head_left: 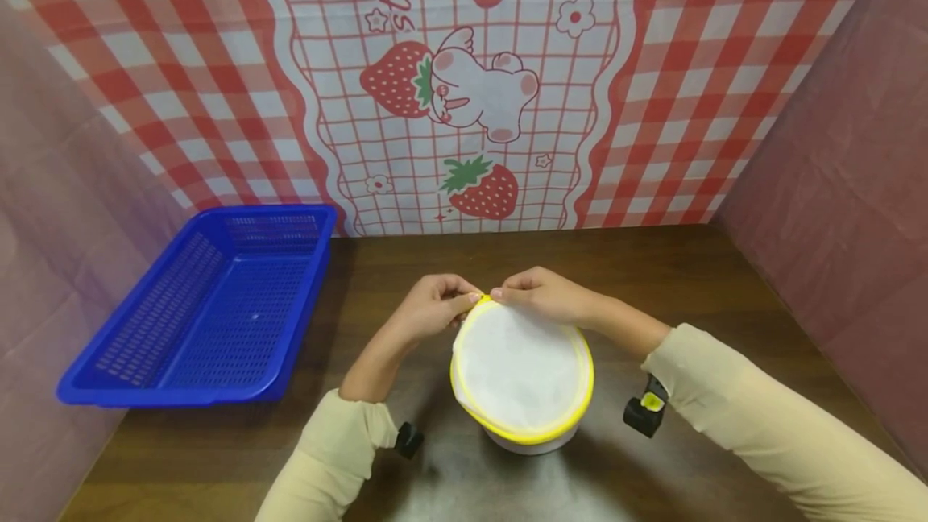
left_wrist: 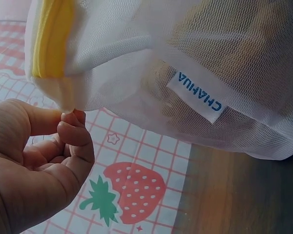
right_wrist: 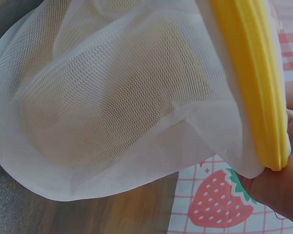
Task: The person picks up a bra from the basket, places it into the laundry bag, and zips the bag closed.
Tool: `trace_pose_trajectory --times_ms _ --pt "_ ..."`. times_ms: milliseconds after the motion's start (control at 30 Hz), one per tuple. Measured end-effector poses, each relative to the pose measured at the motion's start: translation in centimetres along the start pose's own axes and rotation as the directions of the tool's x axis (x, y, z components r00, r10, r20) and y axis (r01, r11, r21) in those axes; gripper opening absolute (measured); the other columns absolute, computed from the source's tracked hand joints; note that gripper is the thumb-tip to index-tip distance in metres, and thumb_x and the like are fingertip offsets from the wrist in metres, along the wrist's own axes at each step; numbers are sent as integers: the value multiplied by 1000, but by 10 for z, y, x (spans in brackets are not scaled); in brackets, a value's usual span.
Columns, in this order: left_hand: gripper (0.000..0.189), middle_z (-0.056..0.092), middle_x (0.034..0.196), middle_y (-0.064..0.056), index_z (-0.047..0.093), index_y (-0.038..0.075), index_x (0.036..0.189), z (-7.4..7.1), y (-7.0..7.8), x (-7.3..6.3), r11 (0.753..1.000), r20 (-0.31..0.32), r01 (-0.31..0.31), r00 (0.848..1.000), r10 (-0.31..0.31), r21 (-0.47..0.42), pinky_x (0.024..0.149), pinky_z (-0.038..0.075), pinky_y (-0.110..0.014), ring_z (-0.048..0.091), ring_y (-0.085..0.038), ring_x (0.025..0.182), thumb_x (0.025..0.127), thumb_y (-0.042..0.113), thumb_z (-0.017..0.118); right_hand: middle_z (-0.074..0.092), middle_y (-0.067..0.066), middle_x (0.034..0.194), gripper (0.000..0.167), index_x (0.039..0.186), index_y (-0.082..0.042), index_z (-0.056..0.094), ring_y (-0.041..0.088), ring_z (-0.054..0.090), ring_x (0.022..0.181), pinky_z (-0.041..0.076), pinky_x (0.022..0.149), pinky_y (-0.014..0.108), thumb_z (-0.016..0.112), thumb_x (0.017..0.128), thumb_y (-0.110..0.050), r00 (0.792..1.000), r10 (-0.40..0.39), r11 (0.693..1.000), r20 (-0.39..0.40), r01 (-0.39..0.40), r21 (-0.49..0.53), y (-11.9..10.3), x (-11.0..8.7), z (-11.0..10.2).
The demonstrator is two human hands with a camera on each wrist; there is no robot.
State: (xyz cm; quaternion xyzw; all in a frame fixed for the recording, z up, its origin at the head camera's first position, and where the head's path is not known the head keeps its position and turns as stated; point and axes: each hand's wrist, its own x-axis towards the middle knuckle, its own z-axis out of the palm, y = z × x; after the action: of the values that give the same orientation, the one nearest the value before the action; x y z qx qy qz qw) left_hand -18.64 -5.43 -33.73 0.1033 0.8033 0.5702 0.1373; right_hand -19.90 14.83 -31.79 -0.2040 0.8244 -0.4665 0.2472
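A round white mesh laundry bag (head_left: 525, 369) with a yellow zipper (right_wrist: 249, 78) round its top rim stands upright on the table. My left hand (head_left: 428, 308) pinches the fabric at the far side of the rim between thumb and fingers. Right beside it, my right hand (head_left: 547, 296) grips the rim at the end of the yellow zipper. The flat white top covers the opening. Tan shapes show dimly through the mesh in both wrist views. A white label (left_wrist: 198, 96) printed CHAHUA is sewn on the side.
A blue slatted plastic basket (head_left: 300, 321) sits on the left of the dark wooden table (head_left: 652, 264). Behind the table hangs a red and white strawberry-print cloth (head_left: 565, 103). Pinkish cloth walls (head_left: 834, 200) close in both sides.
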Motion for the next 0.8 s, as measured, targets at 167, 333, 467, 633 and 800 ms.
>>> trace_pose_trajectory --times_ms 167,333,467,633,800 --pt "19 58 71 -3 66 -4 98 1 0 2 1000 -2 4 1000 -4 6 55 44 -22 51 -12 62 92 11 57 58 0 71 35 88 -2 65 10 56 58 49 53 26 49 97 -32 1000 2 1000 -7 -2 -8 0 0 0" --pt "19 58 72 -3 66 -3 99 2 -1 4 1000 12 8 1000 -8 5 55 46 -22 51 -13 62 93 13 56 60 1 76 35 93 -4 65 10 56 62 49 56 27 48 97 -35 1000 -3 1000 3 3 -16 -1 0 1" --pt "20 57 71 -2 66 -4 99 3 0 5 1000 17 12 1000 -12 -12 55 46 -22 51 -13 62 93 12 56 59 1 75 33 90 -4 65 10 54 61 48 55 26 48 97 -32 1000 -10 1000 13 11 -14 -1 1 2" --pt "19 58 72 -3 66 -4 98 3 0 5 1000 11 6 1000 -6 -5 56 46 -22 52 -14 64 93 12 56 59 0 74 34 90 -3 66 10 54 61 48 55 26 48 97 -32 1000 2 1000 4 -2 -2 0 1 1" --pt "19 60 73 -4 66 -4 98 2 0 3 1000 7 -1 1000 1 3 56 45 -22 52 -14 63 93 11 56 60 1 76 36 92 -4 66 11 57 62 50 56 27 48 97 -34 1000 27 1000 -3 -27 3 2 1 1"
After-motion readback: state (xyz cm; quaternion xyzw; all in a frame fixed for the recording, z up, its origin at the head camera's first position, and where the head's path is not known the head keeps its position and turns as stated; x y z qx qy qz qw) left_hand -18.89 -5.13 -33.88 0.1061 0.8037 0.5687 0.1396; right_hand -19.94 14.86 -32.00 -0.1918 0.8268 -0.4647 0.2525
